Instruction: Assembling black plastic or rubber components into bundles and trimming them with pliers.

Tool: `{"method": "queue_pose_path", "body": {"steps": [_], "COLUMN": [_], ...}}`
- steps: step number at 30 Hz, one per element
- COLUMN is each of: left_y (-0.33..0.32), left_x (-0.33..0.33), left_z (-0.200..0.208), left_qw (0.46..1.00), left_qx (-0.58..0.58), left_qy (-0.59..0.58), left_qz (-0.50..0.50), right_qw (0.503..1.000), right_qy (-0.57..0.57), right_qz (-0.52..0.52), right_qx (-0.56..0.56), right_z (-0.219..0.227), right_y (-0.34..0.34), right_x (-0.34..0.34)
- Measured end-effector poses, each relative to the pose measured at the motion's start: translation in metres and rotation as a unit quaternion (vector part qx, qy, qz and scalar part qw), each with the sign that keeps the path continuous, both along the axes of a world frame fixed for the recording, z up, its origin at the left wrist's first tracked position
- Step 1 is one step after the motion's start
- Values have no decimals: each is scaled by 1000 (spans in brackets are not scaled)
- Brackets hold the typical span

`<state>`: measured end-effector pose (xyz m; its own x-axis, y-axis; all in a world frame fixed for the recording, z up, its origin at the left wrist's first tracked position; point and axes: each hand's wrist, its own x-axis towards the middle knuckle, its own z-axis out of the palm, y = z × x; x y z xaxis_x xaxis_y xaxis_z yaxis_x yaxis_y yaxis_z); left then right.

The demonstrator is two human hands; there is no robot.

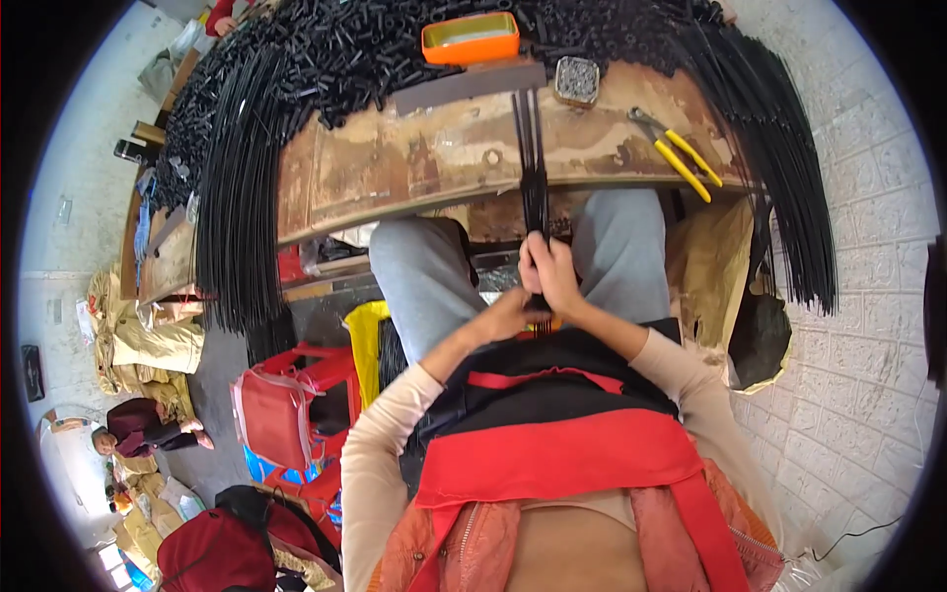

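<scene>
A slim bundle of long black strips [535, 202] runs from the wooden table [395, 178] over its near edge toward my lap, its far ends fanned apart. My right hand [552, 271] is closed round the bundle between my knees. Just below and to the left, my left hand [507, 316] is closed on the near part of the same strips; its fingertips are partly hidden. On the table beyond lie a dark flat bar [469, 89], a clear square tub of small metal pieces [577, 79] and pliers with yellow handles [683, 163].
Black tube pieces [326, 49] are heaped along the far side, around an orange tray [472, 39]. Thick bundles of black strips hang over the table at left [237, 197] and right [774, 168]. A red chair [286, 414] and a person [143, 429] are at left.
</scene>
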<state>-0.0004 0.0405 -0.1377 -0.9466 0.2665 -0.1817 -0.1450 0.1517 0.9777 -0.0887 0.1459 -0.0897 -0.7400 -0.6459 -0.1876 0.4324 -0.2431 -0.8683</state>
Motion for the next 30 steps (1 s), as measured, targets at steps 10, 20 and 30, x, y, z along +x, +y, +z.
{"method": "queue_pose_path", "body": {"steps": [10,20,30], "left_y": [-54,-28,-22], "left_x": [-27,-62,-78], "left_z": [75,127,139], "left_qw": [990,951,938], "left_qx": [24,220,258], "left_qy": [-40,-20,-8], "left_qz": [130,216,233], "right_qw": [993,988,600], "right_qy": [37,131,703], "right_qz": [-99,76,-103], "right_qx": [51,22,368], "right_z": [-16,4,137], "right_y": [10,17,151], "right_x": [-9,9,-197]}}
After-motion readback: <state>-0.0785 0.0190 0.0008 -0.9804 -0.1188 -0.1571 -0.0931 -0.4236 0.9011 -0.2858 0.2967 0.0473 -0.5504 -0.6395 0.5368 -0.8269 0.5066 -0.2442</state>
